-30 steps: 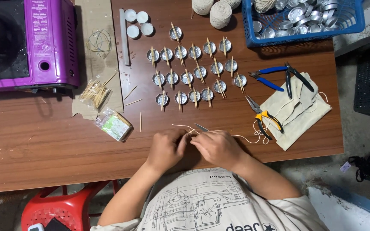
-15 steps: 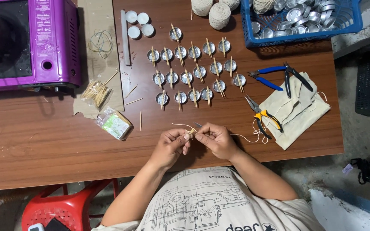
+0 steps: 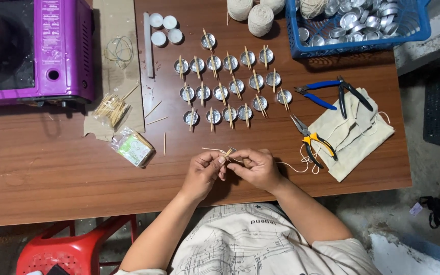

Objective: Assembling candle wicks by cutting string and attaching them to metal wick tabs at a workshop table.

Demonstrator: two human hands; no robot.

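Both hands pinched on stick and string, near the counter's front edge.
I see left hand (image 3: 201, 172) gripping the short wooden stick (image 3: 227, 152), lying crosswise; right hand (image 3: 256, 167) pinches the string (image 3: 291, 166) just beside it.

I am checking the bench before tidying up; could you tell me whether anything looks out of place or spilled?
A few loose wooden sticks lie scattered on the brown wooden table beside the heap of sticks, one near the small clear packet. The rows of small metal cups look orderly.
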